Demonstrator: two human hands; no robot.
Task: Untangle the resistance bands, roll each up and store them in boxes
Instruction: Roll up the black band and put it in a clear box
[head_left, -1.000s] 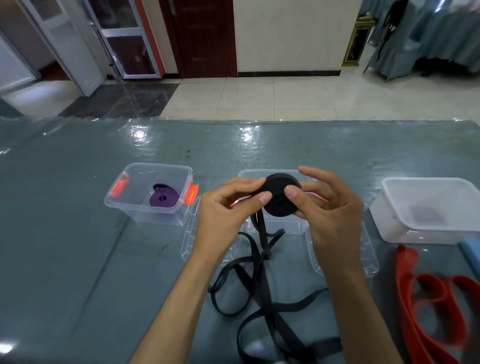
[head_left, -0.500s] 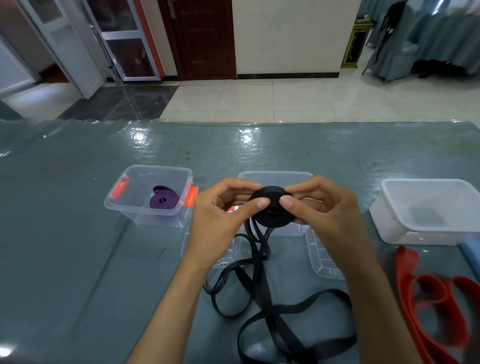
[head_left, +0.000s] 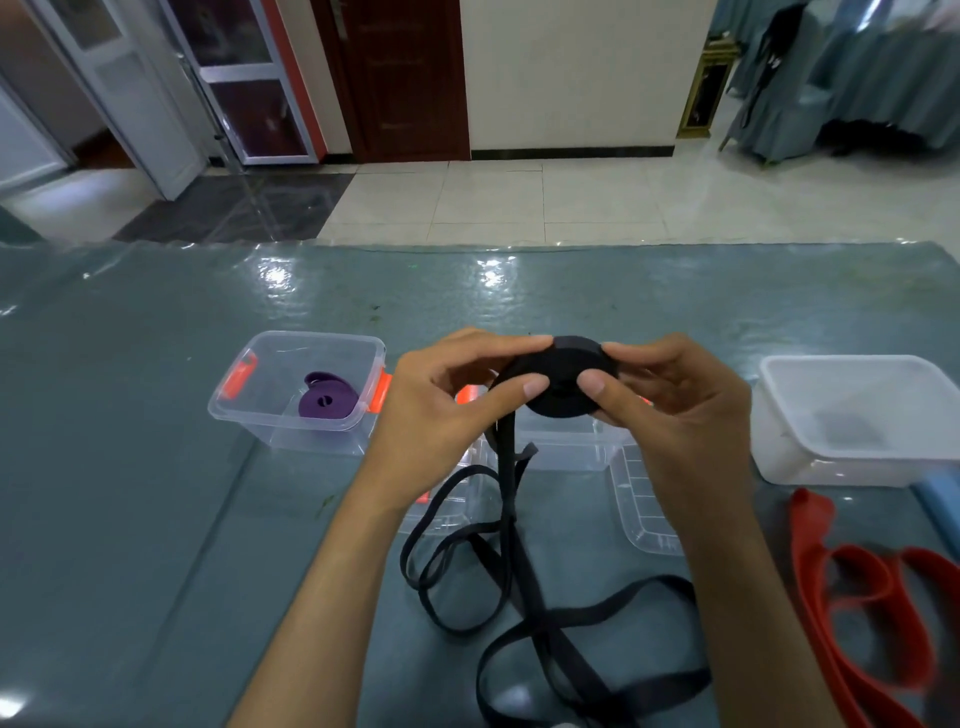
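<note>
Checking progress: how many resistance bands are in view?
3. A rolled purple rubber band in the left clear plastic box; a half-rolled black band gripped by both hands; a loose red band on the table, right. More may lie out of frame.

A hall-like room — tiled floor (head_left: 545, 202), wooden door (head_left: 410, 78), draped furniture (head_left: 857, 78) — likely a banquet venue.

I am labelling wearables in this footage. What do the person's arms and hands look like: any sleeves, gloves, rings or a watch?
Both forearms are bare up to the bottom edge of the picture, with no sleeve in view. The left hand and the right hand wear no gloves. No ring shows on the visible fingers, and no watch or bracelet sits on either wrist. The nails look short and unpainted.
</note>
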